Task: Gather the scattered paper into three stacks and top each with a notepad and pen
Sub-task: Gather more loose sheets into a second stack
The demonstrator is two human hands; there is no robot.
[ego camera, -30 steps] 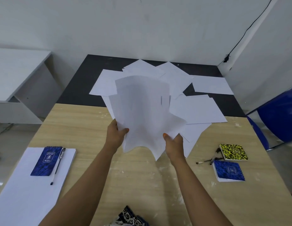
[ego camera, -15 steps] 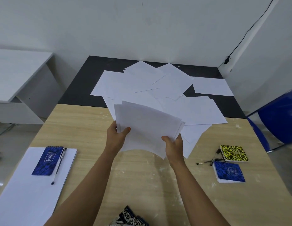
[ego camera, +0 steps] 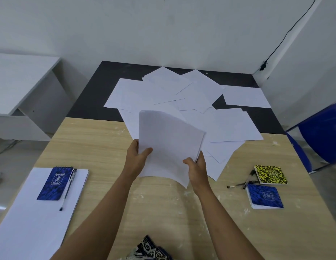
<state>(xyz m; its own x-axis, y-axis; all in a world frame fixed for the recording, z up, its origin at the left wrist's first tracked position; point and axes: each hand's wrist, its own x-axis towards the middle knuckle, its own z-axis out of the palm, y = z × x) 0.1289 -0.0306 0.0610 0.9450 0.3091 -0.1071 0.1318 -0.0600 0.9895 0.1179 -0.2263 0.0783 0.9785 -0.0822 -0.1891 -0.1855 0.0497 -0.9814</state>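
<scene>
Both hands hold a bundle of white sheets (ego camera: pixel 169 145) above the middle of the wooden table (ego camera: pixel 99 145). My left hand (ego camera: pixel 137 158) pinches its left edge, thumb on top. My right hand (ego camera: pixel 198 166) grips its lower right edge. Behind the bundle, several loose sheets (ego camera: pixel 191 94) lie scattered across the table's dark far part. A finished paper stack (ego camera: pixel 32 212) lies at the left front, topped with a blue notepad (ego camera: pixel 55 182) and a pen (ego camera: pixel 68 188). At the right lie a yellow-black notepad (ego camera: pixel 270 174), a second blue notepad (ego camera: pixel 263 197) and two pens (ego camera: pixel 242 183).
A white desk (ego camera: pixel 19 81) stands to the left of the table. A blue chair (ego camera: pixel 324 136) is at the right edge. A black cable (ego camera: pixel 287 34) runs down the wall corner. Patterned blue cloth (ego camera: pixel 152 248) shows at the bottom edge.
The bundle in my hands has come down from upright and fanned to a flatter, squarer pile. Both hands have kept their grip and stayed in nearly the same place.
</scene>
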